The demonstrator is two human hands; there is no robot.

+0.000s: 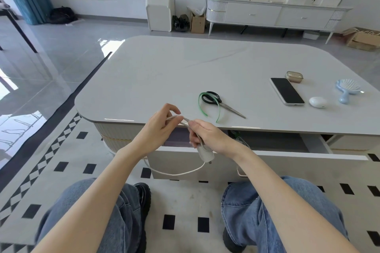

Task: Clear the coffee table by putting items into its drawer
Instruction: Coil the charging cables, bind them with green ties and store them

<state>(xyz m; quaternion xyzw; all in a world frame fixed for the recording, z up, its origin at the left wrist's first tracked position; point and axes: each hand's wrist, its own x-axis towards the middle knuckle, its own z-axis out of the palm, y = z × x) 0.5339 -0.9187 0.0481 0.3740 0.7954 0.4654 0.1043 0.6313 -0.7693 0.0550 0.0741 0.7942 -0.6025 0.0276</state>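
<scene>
Both hands meet just in front of the white coffee table (164, 72), above its pulled-out drawer (267, 156). My right hand (207, 135) grips a white charger plug (205, 155) with its cable (176, 173), which loops down below the hands. My left hand (160, 129) pinches the cable's upper end. On the table lie black scissors (218, 101), a green headband (202, 104), a phone (286, 91), a white earbud case (317, 102), a metal tin (294, 76) and a blue hand mirror (347, 89).
The drawer front juts toward my knees. I sit on a tiled floor with black squares. A white sideboard (277, 13), a white bin (159, 13) and cardboard boxes (362, 39) stand along the far wall.
</scene>
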